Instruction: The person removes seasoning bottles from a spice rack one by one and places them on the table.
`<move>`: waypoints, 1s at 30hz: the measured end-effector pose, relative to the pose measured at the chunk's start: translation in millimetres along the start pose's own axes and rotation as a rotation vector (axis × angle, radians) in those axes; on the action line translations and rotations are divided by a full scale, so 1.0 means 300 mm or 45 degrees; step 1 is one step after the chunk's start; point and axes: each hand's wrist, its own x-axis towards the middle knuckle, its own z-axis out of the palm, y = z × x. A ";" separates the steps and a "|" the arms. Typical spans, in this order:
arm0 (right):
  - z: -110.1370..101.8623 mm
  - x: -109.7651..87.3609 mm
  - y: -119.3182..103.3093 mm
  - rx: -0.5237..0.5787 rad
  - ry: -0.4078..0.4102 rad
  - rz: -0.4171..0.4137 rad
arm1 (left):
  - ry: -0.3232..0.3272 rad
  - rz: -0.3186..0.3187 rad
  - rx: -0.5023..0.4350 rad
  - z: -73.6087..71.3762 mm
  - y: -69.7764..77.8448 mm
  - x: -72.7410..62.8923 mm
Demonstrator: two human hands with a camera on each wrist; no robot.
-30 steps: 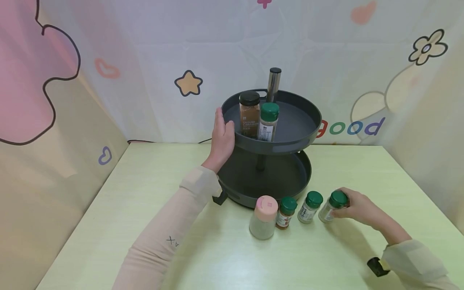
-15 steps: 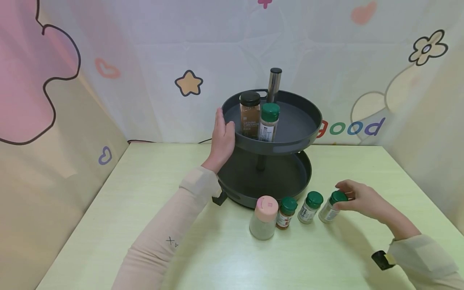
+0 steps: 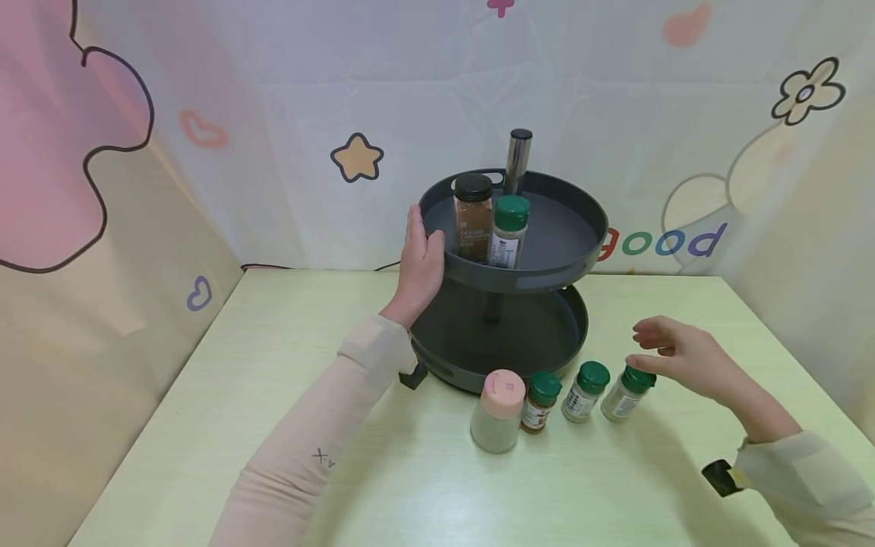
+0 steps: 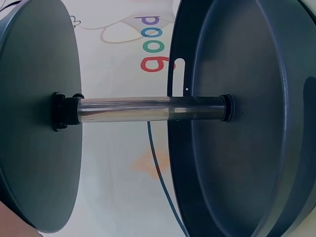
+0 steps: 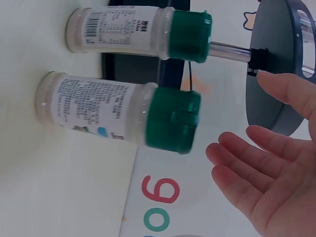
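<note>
My left hand (image 3: 420, 266) lies with straight fingers against the left rim of the upper tray (image 3: 533, 279) of a dark two-tier rack. On that tray stand a ground cinnamon jar (image 3: 473, 220) with a black lid and a green-capped spice jar (image 3: 507, 235). My right hand (image 3: 697, 357) hovers just above the rightmost green-capped spice jar (image 3: 620, 399), thumb and fingers apart, holding nothing. In the right wrist view that jar (image 5: 94, 106) stands free of the hand (image 5: 276, 173). Only a sliver of the left hand (image 4: 15, 222) shows in the left wrist view.
Left of that jar, in a row before the rack, stand another green-capped jar (image 3: 581, 395), a green-capped jar with reddish contents (image 3: 538, 406) and a pink-topped shaker (image 3: 497, 414). The lower tray (image 3: 506, 334) sits beneath the upper one. A patterned curtain (image 3: 287, 152) hangs behind the table.
My right hand has let go of the rightmost spice jar and risen above it, its fingers spreading. The jar stays on the table; the left hand holds its place at the rim.
</note>
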 end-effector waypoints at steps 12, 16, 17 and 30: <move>-0.058 0.014 -0.100 -0.017 0.218 -0.116 | -0.017 -0.003 0.019 -0.005 -0.003 -0.012; -0.071 0.021 -0.141 -0.007 0.304 -0.185 | -0.024 0.008 0.023 -0.006 -0.004 -0.014; -0.075 0.024 -0.151 -0.009 0.317 -0.198 | -0.026 0.015 0.025 -0.007 -0.004 -0.014; -0.101 0.065 -0.235 0.018 0.389 -0.285 | -0.043 0.043 0.030 -0.008 -0.010 -0.014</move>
